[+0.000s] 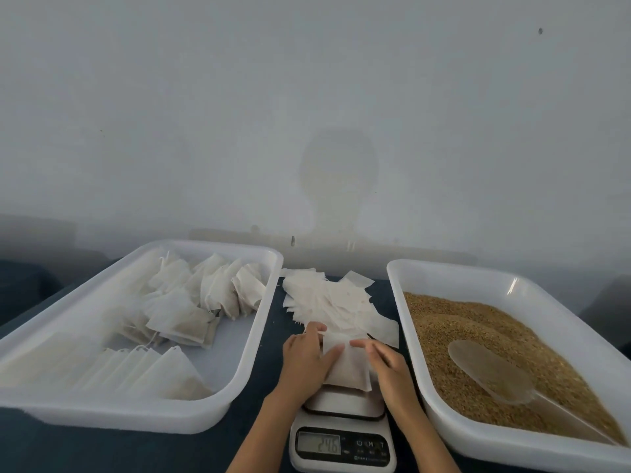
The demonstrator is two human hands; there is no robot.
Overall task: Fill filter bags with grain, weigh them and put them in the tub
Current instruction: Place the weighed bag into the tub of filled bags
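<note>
A person's two hands meet over a small digital scale [343,442] set between two white plastic tubs on a dark blue tabletop [68,452]. On the scale's platform lies a white filter bag [348,368], and both hands are on it: the left hand [307,358] rests along the bag's left edge with straight fingers [333,353] laid flat across its upper corner, while the right hand [387,365] touches the bag's right side, its fingers [363,343] extended and loosely together. Whether either thumb pinches the paper cannot be told from this angle. The scale's display [319,444] shows blurred digits that seem to read 24.6.

Just behind the scale, touching the held bag, sits a loose pile of empty filter bags [336,303] fanned out on the tabletop. The left tub [259,322] holds filled bags [191,302], some leaning upright in a row near its far end, others lying flat in the middle, and more lined up along its near wall. The right tub [406,278] is filled with golden-brown grain [454,322], and a translucent plastic scoop [491,372] lies on top of the grain, bowl toward the far side, handle pointing to the tub's near right corner. A pale, stained wall [307,97] rises behind the tabletop.
</note>
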